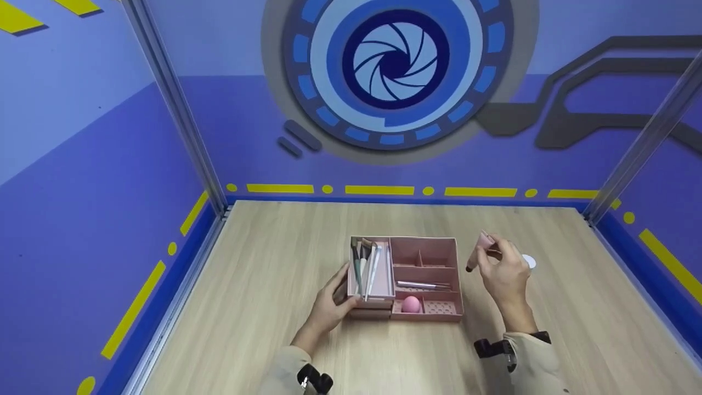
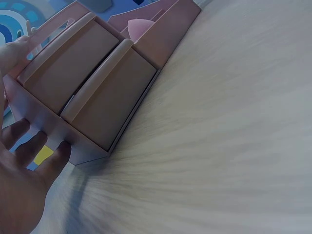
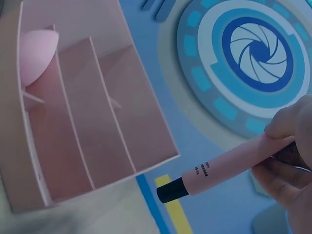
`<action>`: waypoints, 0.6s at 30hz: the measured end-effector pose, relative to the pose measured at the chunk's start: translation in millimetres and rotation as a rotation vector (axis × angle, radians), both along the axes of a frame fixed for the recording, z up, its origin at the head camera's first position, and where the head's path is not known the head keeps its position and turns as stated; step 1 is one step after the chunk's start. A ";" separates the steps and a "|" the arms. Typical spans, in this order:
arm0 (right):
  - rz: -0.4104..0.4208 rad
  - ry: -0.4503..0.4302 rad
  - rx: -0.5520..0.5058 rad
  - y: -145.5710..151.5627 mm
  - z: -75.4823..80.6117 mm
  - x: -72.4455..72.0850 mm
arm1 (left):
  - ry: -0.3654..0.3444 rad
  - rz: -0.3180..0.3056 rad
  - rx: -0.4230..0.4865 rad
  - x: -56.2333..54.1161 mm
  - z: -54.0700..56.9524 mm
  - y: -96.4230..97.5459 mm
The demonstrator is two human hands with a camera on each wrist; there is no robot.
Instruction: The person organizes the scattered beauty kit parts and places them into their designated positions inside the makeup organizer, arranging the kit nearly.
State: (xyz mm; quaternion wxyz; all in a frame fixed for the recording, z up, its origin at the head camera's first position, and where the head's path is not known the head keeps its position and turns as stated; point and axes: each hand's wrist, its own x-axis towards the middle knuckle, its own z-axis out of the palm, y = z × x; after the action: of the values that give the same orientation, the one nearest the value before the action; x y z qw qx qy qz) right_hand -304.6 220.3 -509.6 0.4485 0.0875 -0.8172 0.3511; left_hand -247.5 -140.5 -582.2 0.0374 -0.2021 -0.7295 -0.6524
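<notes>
A pink cosmetics organizer (image 1: pixel 459 296) stands on the table in front of me. My left hand (image 1: pixel 327 308) holds its left side, thumb at the front rim and fingers against the side wall. Makeup brushes (image 1: pixel 366 269) lie in its upper left tray. More slim silver-handled brushes (image 1: pixel 423 285) fill a middle compartment, and a pink makeup sponge (image 1: pixel 411 304) sits in a front one. To the right of the organizer, my right hand (image 1: pixel 505 269) grips a pink squeeze tube (image 3: pixel 229 165) by its flat end, black cap pointing down toward the organizer.
A white round object (image 1: pixel 529 261) lies on the wooden table (image 1: pixel 263 263) just beyond my right hand. Two drawers (image 2: pixel 112 97) show on the organizer's front left. Blue printed walls (image 1: pixel 236 131) enclose the table at the back and sides.
</notes>
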 end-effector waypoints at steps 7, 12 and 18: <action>0.067 0.008 -0.019 -12.3 5.4 -1.3 | -0.004 0.004 0.026 1.0 -2.6 0.6; 0.094 0.034 -0.017 -23.1 10.7 -3.7 | -0.001 -0.002 0.032 1.8 -2.0 0.8; 0.130 0.033 -0.022 -35.7 18.7 -6.8 | -0.015 0.000 0.014 0.2 0.9 0.1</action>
State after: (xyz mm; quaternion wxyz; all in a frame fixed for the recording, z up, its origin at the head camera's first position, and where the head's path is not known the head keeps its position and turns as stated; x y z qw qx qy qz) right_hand -311.3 184.6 -490.9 0.4390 0.1412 -0.7985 0.3871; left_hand -247.3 -140.4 -581.3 0.0333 -0.1972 -0.7250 -0.6591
